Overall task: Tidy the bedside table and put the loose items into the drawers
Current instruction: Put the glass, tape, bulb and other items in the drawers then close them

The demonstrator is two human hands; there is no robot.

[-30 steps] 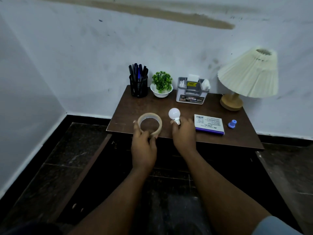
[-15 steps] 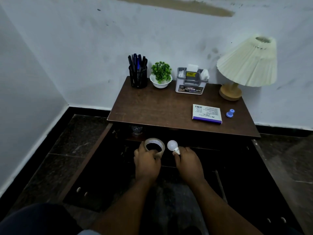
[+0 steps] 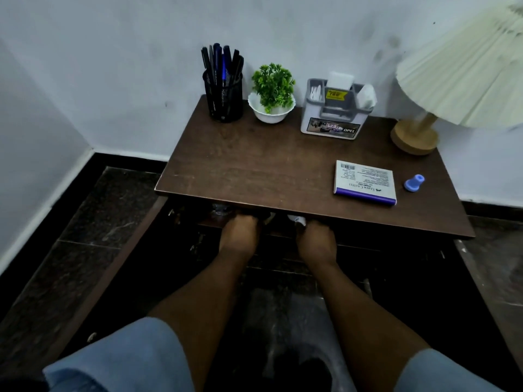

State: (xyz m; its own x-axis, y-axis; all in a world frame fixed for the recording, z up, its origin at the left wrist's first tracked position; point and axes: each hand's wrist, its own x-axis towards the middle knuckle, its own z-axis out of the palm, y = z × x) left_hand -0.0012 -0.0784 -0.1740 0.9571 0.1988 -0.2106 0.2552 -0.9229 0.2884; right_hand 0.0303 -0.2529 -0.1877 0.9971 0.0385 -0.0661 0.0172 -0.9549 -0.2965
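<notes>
Brown tabletop [image 3: 254, 165] hides fingers of left hand [image 3: 240, 234] and right hand [image 3: 317, 240]; grip unreadable.

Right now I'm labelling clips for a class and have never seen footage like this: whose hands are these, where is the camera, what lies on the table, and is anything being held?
There is no machine here. A person works bare-handed, and the one camera is worn on their head, looking forward and down, so the arms enter from the bottom of the picture. The left hand and right hand reach under the front edge of the brown table. The edge hides the fingers, so neither grip can be judged. A white bit shows beside the right hand. On top, along the wall, stand a black pen holder, a small plant in a white bowl, a grey organiser and a lamp. Nearer the front lie a white-and-purple box and a small blue piece.
</notes>
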